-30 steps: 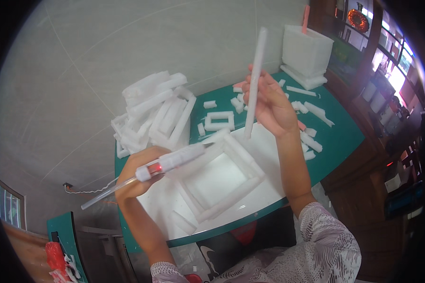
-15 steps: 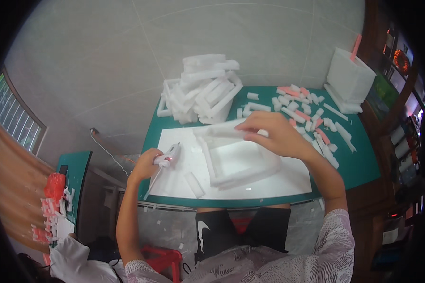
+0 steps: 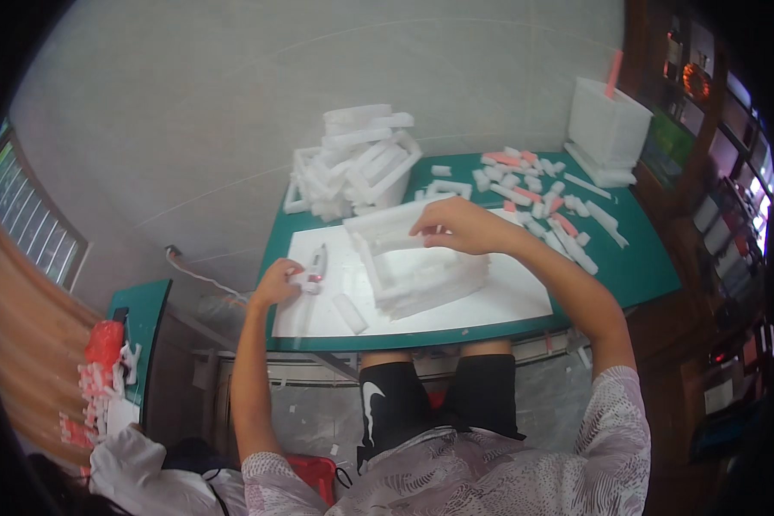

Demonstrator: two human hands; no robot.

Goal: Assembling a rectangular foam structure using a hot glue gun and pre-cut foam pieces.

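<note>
Two grips unclear | left fingers at glue gun | right fingers curled, hiding part of foam frame

foam frame on board; glue gun left; stacked frames behind; scraps right

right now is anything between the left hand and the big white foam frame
Yes: between the left hand and the foam frame is the glue gun, by the hand. A loose strip lies just off that line.
</note>
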